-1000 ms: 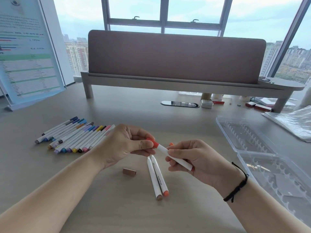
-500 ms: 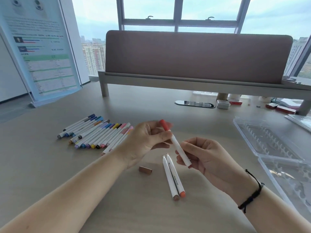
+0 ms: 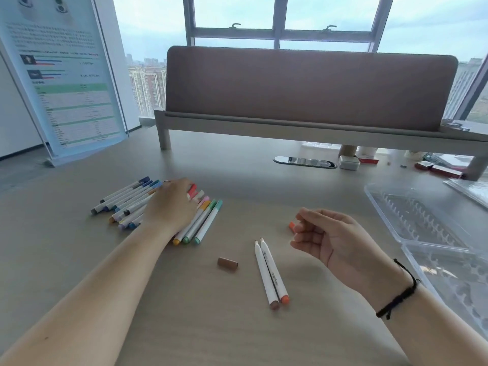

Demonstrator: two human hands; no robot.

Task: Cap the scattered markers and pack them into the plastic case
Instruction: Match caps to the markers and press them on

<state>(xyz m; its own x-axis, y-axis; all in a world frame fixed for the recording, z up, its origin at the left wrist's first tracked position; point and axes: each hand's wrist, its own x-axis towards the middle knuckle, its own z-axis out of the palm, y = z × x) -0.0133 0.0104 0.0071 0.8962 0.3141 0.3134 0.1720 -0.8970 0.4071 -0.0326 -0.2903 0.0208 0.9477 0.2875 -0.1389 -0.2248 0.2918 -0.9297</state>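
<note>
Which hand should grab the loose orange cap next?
Probably right: the right hand hovers empty beside the orange cap, while the left hand rests on the marker row farther away.

A brown fabric divider panel point(image 3: 303, 88) stood on a raised shelf point(image 3: 290, 132) across the back of the counter point(image 3: 184, 313). A printed poster point(image 3: 63, 75) leaned at the left. An oval cable grommet point(image 3: 305, 162) sat beneath the shelf, beside a small white box point(image 3: 349, 162). Windows point(image 3: 280, 19) showed city towers.

Bright daylight floods in from the window point(image 3: 280, 19), leaving soft shadows, and wide-angle distortion bends the edges.
</note>
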